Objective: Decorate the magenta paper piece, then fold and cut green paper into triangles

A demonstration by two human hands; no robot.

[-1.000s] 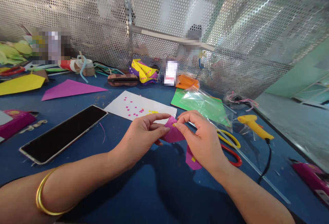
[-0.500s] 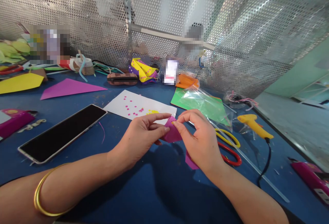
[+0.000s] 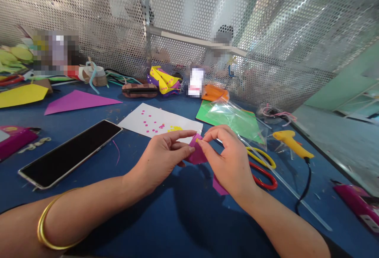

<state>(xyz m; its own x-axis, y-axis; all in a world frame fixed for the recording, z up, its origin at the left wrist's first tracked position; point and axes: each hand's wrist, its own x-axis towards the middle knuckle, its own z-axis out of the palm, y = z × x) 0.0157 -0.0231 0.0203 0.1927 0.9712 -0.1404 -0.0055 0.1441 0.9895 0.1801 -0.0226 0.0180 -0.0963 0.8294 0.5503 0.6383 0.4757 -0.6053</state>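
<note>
Both hands meet over the blue table (image 3: 166, 218), the left hand (image 3: 161, 159) pinching a folded pink paper (image 3: 196, 154) by its edge while the right hand (image 3: 229, 162) presses a tiny yellow bit (image 3: 197, 141) onto it with finger and thumb, near the red and yellow scissors (image 3: 263, 169).

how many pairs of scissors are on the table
2 show clearly. The yellow-handled scissors and the red-handled scissors lie side by side just right of the right hand, partly behind it. More may be hidden in the clutter at the far left.
</note>
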